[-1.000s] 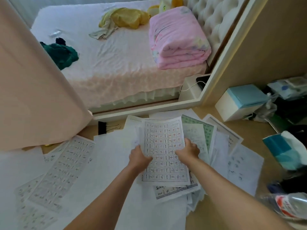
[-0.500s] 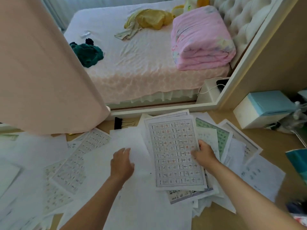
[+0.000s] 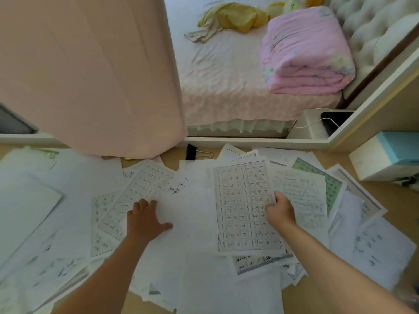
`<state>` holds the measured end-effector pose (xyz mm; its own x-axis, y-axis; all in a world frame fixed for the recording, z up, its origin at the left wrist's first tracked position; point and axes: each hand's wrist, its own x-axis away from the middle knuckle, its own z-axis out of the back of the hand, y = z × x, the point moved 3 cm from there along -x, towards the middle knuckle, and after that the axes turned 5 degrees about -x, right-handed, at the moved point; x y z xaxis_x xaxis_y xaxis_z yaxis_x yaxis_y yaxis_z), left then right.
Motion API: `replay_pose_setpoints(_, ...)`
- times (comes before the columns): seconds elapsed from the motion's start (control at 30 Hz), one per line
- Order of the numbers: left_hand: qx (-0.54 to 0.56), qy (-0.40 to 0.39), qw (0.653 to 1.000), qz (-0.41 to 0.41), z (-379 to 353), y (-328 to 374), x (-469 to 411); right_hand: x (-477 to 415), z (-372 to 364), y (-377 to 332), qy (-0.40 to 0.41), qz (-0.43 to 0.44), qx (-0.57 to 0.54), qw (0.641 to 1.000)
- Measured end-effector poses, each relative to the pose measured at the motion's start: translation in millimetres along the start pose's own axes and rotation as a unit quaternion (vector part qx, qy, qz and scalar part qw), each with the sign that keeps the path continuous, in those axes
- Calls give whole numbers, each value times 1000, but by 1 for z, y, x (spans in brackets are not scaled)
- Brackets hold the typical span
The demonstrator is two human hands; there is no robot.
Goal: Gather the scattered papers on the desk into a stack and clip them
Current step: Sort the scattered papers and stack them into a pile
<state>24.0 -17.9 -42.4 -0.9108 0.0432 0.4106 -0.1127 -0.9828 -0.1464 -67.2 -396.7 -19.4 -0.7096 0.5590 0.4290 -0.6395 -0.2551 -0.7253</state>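
While loose papers (image 3: 226, 291) cover the near counter (image 3: 381, 196), nothing is squared up yet, so I judge this to be early gathering. Just beyond them the left hand (image 3: 145, 220) lies flat on a blank sheet (image 3: 188, 214), fingers straight and slightly spread, tips at the edge of a tilted page (image 3: 136, 196). The right hand (image 3: 280, 211) pinches the right edge of a grid sheet (image 3: 243, 205) that tops the pile (image 3: 301, 196), which fans out to the right.

To do this step well, I would press down with the flat left palm and slide the blank sheet and tilted page rightward onto the pile rather than lifting each one. Thin paper creases and slips if dragged by a corner. The right pinch should anchor the pile so it fans no wider. The sheets (image 3: 27, 200) at far left need their own sweep.

Farther back, the black clip (image 3: 192, 152) rests on bare counter just beside the curtain (image 3: 90, 75), apart from both hands. It is best left until the edges are tapped even. The bed (image 3: 226, 87) beyond plays no part.
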Motion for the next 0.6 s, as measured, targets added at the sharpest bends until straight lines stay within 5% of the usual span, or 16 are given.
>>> replay_pose_setpoints(0.23,237,16,971,40,8,-35,-3,7,-4,-24,34,-17,-71,997)
replay_pose_setpoints(0.37,340,19,939,48,11,-49,3,23,-13,-54,86,58,-57,993)
replay_pose_setpoints(0.5,534,13,836,128,11,-57,14,45,-28,-115,99,128,-154,975)
replay_pose_setpoints(0.6,622,-60,765,156,6,-61,25,51,-45,-143,88,91,-230,965)
